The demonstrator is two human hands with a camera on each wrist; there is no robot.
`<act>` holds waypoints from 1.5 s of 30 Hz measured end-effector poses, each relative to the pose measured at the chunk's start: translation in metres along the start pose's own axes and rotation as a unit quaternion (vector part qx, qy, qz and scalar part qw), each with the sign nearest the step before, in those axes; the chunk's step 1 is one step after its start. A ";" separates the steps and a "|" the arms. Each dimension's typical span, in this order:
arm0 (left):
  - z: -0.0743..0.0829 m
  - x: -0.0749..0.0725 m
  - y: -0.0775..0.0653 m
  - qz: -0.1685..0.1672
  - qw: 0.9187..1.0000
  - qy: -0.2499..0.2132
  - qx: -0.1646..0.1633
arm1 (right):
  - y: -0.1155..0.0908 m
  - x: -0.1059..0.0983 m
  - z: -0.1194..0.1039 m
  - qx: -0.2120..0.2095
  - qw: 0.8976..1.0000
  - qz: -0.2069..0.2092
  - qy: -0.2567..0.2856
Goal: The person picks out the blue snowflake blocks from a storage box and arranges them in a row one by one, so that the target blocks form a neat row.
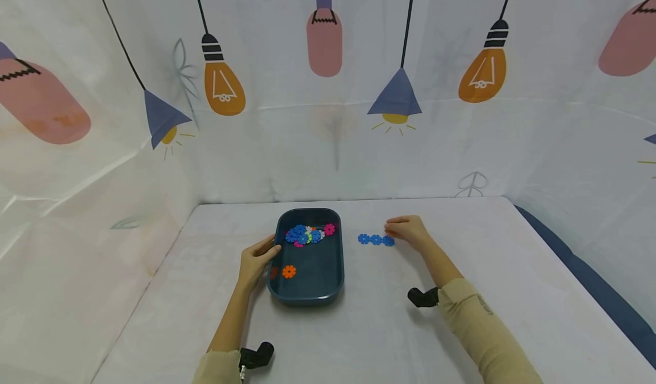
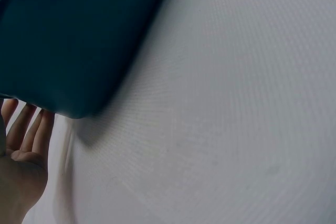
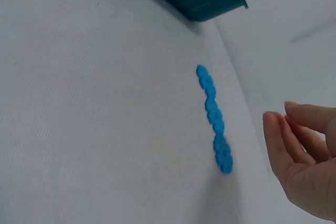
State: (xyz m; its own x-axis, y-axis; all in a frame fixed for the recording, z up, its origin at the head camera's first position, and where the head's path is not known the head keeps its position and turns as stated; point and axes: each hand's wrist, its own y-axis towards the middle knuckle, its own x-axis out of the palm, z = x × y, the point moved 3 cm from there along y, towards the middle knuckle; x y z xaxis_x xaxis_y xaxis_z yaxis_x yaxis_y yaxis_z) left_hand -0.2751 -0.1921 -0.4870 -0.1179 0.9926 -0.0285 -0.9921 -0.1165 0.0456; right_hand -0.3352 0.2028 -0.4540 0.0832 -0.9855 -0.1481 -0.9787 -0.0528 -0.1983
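My left hand [image 1: 254,260] grips the left wall of a dark teal plastic tray [image 1: 328,284], thumb at the rim and fingers on the outside. Inside it, toward the far end, lies a heap of small flower-shaped plastic discs [image 1: 302,235], mostly blue, with pink, white and yellow ones. An orange disc [image 1: 289,272] sits alone nearer the front. To the right of the tray, three blue flower discs [image 1: 376,240] form a row on the table. My right hand [image 1: 410,231] hovers at the row's right end, fingers loosely bent with nothing between them in the right wrist view.
A white cloth covers the table [image 1: 328,350], whose far edge meets a white curtain [image 1: 287,156] printed with lamps and bulbs. Black wrist cameras [image 1: 258,355] stick out from both cuffs. A dark blue strip [image 1: 589,276] runs beyond the table's right edge.
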 end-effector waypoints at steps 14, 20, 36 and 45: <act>0.002 -0.001 -0.001 -0.006 1.000 -0.011 -0.001 | 0.017 0.088 -0.064 -0.013 0.990 -0.093 0.108; 0.013 0.002 -0.006 -0.012 1.000 -0.007 -0.010 | 0.020 0.127 -0.071 -0.011 0.989 -0.119 0.089; 0.002 0.000 0.001 -0.001 1.000 -0.013 0.000 | 0.021 0.193 -0.060 0.019 0.988 -0.131 0.079; 0.001 0.001 -0.002 -0.005 1.000 -0.014 -0.002 | 0.022 0.215 -0.046 0.061 0.993 -0.058 0.079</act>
State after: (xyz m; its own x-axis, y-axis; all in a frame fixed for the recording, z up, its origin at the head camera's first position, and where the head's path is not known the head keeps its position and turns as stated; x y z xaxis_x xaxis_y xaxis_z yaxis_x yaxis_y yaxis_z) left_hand -0.2735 -0.1909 -0.4856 -0.1071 0.9942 -0.0012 -0.9934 -0.1070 0.0423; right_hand -0.3477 -0.0178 -0.4460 0.1551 -0.9873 0.0348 -0.9331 -0.1580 -0.3231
